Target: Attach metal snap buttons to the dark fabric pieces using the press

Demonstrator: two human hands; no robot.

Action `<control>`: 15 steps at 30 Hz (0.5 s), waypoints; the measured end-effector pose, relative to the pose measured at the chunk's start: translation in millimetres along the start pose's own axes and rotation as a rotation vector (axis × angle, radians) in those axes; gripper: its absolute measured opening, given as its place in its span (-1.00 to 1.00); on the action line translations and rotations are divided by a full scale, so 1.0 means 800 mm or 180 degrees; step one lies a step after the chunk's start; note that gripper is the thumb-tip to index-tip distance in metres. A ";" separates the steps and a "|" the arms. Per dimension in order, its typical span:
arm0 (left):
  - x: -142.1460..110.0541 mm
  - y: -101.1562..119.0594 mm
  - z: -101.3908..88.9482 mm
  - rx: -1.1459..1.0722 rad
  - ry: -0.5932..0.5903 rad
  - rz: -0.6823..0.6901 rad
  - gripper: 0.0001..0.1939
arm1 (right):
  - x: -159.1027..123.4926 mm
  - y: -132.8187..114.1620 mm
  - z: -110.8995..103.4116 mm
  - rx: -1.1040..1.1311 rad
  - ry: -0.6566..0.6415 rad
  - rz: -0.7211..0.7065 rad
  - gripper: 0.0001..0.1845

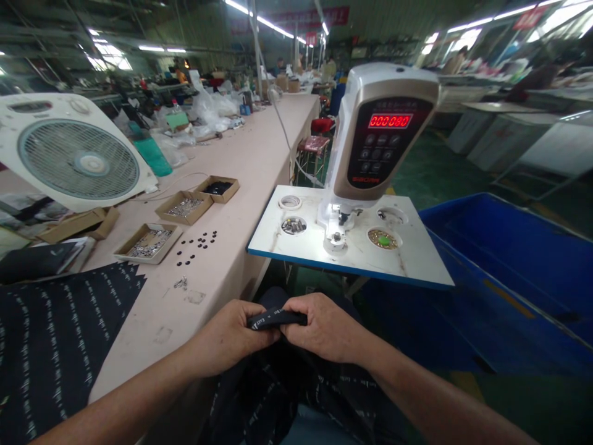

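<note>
Dark fabric with white lettering [273, 318] is pinched and folded between my two hands, its rest hanging down over the lap. My left hand [234, 330] grips the folded edge from the left, thumb on top. Close beside it, my right hand [319, 327] grips the same edge from the right. Beyond the hands stands a snap-fastening machine [384, 123] with a red lit display, mounted on a white board [296, 247]. Cups in the board hold small metal parts [293, 225] and brass-coloured pieces [393, 242].
Left, a long table [222, 247] bears loose black discs [199, 241], a tray of metal parts [148, 241], small cardboard boxes [185, 207], a box fan [78, 154] and more printed fabric [60, 346]. A large blue bin [509, 247] stands at right.
</note>
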State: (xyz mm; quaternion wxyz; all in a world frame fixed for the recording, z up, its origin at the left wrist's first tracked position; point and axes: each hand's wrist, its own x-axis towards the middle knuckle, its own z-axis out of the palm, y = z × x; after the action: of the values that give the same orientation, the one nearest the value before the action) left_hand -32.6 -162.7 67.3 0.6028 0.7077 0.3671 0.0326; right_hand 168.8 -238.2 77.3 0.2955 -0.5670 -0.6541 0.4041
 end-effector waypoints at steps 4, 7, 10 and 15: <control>-0.001 -0.002 0.002 -0.0082 -0.0021 -0.0030 -0.75 | 0.001 0.000 0.003 -0.0058 -0.0007 0.0017 -0.87; -0.002 -0.001 0.002 -0.0078 -0.0009 -0.0004 -0.81 | 0.002 -0.001 0.003 -0.0144 0.0030 -0.0055 -0.88; -0.002 0.000 0.004 -0.0095 -0.0014 0.0031 -0.83 | 0.002 -0.004 0.002 -0.0229 0.0037 -0.0107 -0.89; -0.004 -0.003 0.006 -0.0210 -0.0051 0.0099 -0.82 | 0.002 -0.010 0.000 -0.0346 0.0012 -0.0098 -0.90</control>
State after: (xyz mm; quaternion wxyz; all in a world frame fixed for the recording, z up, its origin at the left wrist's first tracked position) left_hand -33.7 -168.2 65.0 0.6281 0.6933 0.3499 0.0483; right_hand 164.7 -237.0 83.8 0.2717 -0.5729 -0.6832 0.3623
